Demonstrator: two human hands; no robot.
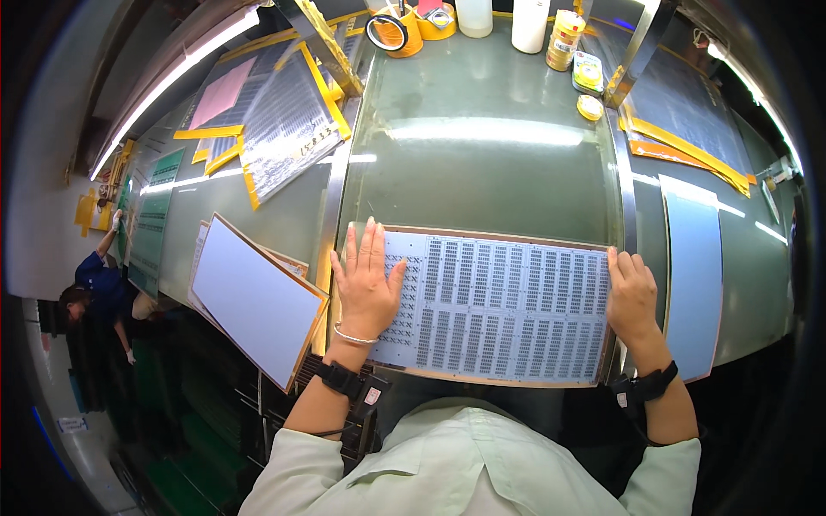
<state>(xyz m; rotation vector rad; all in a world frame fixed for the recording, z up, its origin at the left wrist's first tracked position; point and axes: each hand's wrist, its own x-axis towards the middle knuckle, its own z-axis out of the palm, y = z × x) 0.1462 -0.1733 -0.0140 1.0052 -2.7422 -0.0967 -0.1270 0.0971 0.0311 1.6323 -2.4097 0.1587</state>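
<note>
Head view, patterned panel [509,308]: likely stiff, light; take by edges
Left hand [370,288]: lying flat atop, unclenched
Right hand [634,298]: curled at edge, can't tell if gripping

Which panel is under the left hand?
The middle panel, with rows of dark marks: the left hand is spread on its left end. The slanted panel at left and the plain panel at right have no hand on them.

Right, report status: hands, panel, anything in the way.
Left hand spread on patterned panel; right hand at its right edge. Panel pattern-side up. No loose item seen on it.
</note>
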